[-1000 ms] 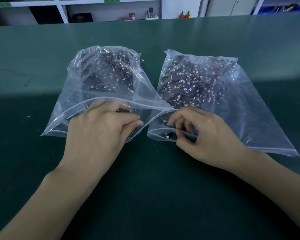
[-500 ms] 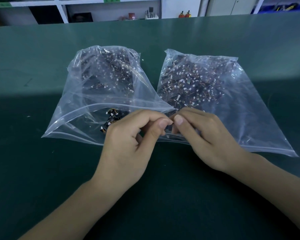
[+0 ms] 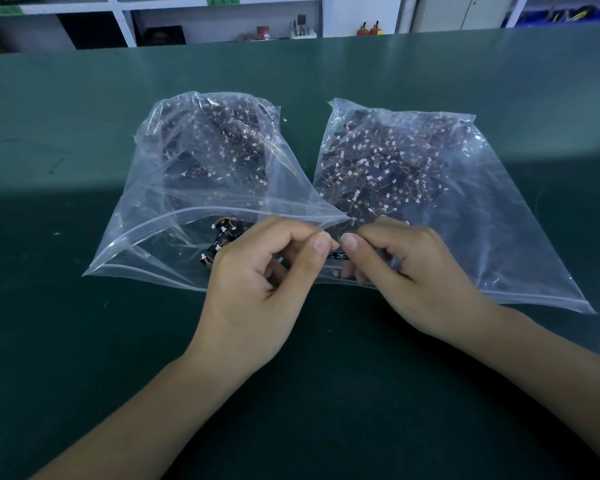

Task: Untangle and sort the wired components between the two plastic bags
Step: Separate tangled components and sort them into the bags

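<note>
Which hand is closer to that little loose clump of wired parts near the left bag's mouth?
Left. The left hand sits right beside the clump; the right hand is farther off.

Dark green table, clear bags, black parts flecked with white

The table (image 3: 84,341) under both hands is a flat dark green, paler in a band beyond them. The left bag (image 3: 187,202), beyond the left hand (image 3: 257,289), and the right bag (image 3: 482,220), beyond the right hand (image 3: 413,271), are colourless see-through plastic. The wired components (image 3: 378,168) inside show black bodies, white connectors like speckles, and orange-brown wires. The small piece (image 3: 336,256) between the two thumbs is black. The shelving (image 3: 118,15) far beyond the hands is white.
</note>
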